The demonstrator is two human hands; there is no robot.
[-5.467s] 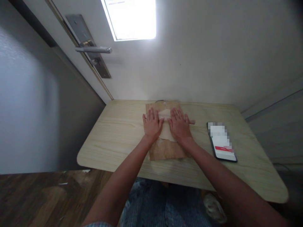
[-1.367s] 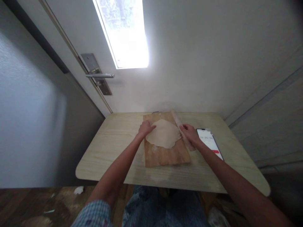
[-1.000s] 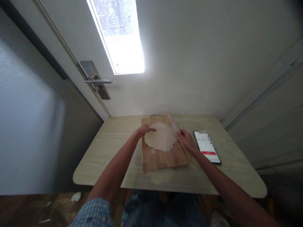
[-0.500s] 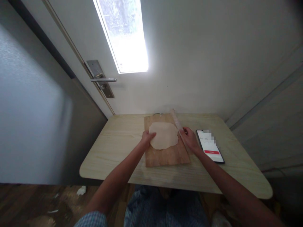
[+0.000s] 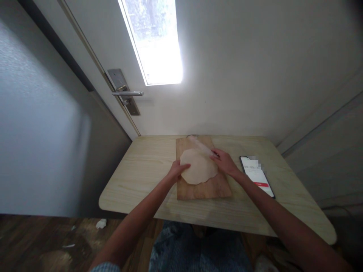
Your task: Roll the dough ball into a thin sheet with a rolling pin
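Flattened dough (image 5: 199, 170) on cutting board (image 5: 202, 189), mid-counter (image 5: 141, 177). Left hand (image 5: 177, 170) pinching dough's left edge; right hand (image 5: 225, 162) closed around rolling pin (image 5: 202, 146) angled across dough's far edge.

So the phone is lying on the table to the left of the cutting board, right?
Not quite: in the head view the phone lies on the table to the right of the cutting board, just past the right hand.

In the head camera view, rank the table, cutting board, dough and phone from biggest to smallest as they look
1. table
2. cutting board
3. dough
4. phone, though it looks foreshortened, so its gap to the dough is unsure.
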